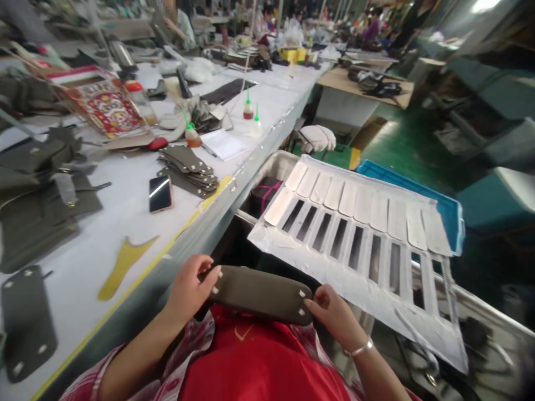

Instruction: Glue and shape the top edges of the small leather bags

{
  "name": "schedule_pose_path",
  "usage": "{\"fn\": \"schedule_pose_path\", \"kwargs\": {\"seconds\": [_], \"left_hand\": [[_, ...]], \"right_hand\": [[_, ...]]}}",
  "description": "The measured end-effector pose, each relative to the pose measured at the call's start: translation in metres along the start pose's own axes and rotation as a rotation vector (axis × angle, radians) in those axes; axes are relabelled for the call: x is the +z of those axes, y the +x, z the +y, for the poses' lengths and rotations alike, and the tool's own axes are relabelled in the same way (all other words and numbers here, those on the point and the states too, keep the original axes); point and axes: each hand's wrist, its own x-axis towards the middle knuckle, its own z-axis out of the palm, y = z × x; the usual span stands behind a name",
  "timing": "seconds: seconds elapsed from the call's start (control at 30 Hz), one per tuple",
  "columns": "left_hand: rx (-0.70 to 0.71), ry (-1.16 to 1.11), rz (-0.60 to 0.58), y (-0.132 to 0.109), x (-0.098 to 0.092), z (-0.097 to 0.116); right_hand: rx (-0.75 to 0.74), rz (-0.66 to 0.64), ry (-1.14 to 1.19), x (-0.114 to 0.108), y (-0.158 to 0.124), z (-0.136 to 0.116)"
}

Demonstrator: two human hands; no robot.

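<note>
A long dark olive panel with rounded ends (259, 294) is held out flat in front of my body, small white tabs showing near both of its ends. My left hand (194, 287) grips its left end, thumb on top. At the other end, my right hand (328, 309) pinches the edge near two white tabs. What lies beneath the panel is hidden. A similar olive panel (29, 323) rests on the table at the far left, also with white tabs. Farther up the table sits a stack of olive pieces (188, 170).
A white slotted board (334, 223) carrying a row of pale strips lies over bins to the right. On the table are a phone (160, 194), a yellow-olive cut piece (125, 264), green-tipped glue bottles (192, 135) and a red patterned box (104, 106). Other people work farther back.
</note>
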Motion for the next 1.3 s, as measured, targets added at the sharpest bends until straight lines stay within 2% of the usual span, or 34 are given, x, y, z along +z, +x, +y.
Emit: {"fn": "schedule_pose_path", "kwargs": {"seconds": [0.03,0.1,0.17,0.23,0.33,0.6,0.83,1.0,1.17,1.3], "left_hand": [[-0.134,-0.058,-0.029,-0.002,-0.012,-0.014],[-0.317,-0.206,-0.148,-0.006,-0.023,-0.036],[-0.391,-0.355,-0.263,-0.010,-0.021,-0.047],[-0.417,-0.449,-0.326,-0.012,-0.015,-0.050],[-0.422,-0.477,-0.355,-0.010,-0.009,-0.049],[-0.362,-0.394,-0.368,-0.006,-0.016,-0.051],[-0.342,-0.401,-0.380,-0.007,-0.008,-0.055],[-0.321,-0.381,-0.380,-0.006,-0.008,-0.056],[-0.296,-0.358,-0.377,-0.005,-0.009,-0.055],[-0.291,-0.313,-0.366,-0.005,-0.006,-0.056]], "right_hand": [[0.004,-0.031,0.030,-0.001,0.001,-0.001],[0.031,-0.099,0.074,-0.002,0.002,-0.004],[0.064,-0.145,0.083,-0.003,0.003,-0.005],[0.089,-0.163,0.076,-0.003,0.004,-0.004],[0.103,-0.178,0.065,-0.003,0.005,-0.004],[0.134,-0.189,-0.018,-0.005,0.004,-0.027],[0.139,-0.195,-0.064,-0.005,0.005,-0.022],[0.143,-0.204,-0.015,-0.005,0.002,-0.023],[0.142,-0.143,0.020,0.000,0.003,-0.021],[0.150,-0.193,-0.063,-0.009,0.005,-0.027]]}}
